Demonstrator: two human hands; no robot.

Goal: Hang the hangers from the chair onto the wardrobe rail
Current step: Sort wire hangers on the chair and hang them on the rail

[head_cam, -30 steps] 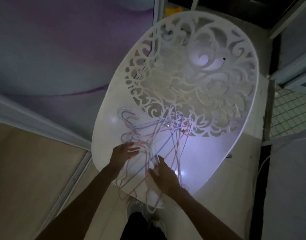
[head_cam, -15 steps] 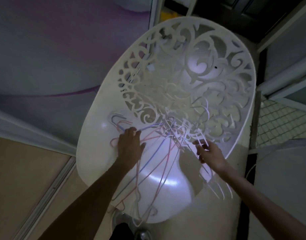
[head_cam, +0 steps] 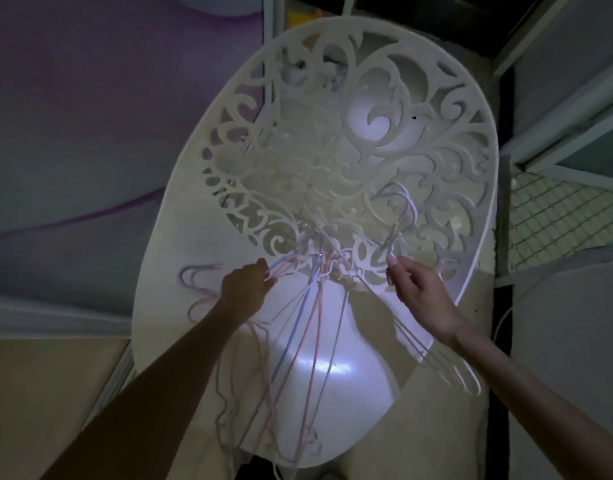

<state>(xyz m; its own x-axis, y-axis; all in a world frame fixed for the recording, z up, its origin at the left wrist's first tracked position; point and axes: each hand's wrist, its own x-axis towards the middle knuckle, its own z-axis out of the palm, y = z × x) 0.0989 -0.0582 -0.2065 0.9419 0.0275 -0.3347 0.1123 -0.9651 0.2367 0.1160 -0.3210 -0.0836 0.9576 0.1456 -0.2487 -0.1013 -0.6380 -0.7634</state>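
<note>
— Where were the hangers?

— On the white openwork chair (head_cam: 447, 140), in two lots. Your left hand (head_cam: 244, 289) had its fingers curled round the pink and blue wire hangers (head_cam: 298, 341), which trailed over the seat's near edge. Your right hand (head_cam: 417, 292) pinched a white bunch (head_cam: 440, 362) overhanging the right rim.

— And the room around you?

— Tight. A purple bedcover (head_cam: 90, 116) lay close on the left, and a wire mesh panel (head_cam: 558, 223) stood just beside the chair's right.
</note>
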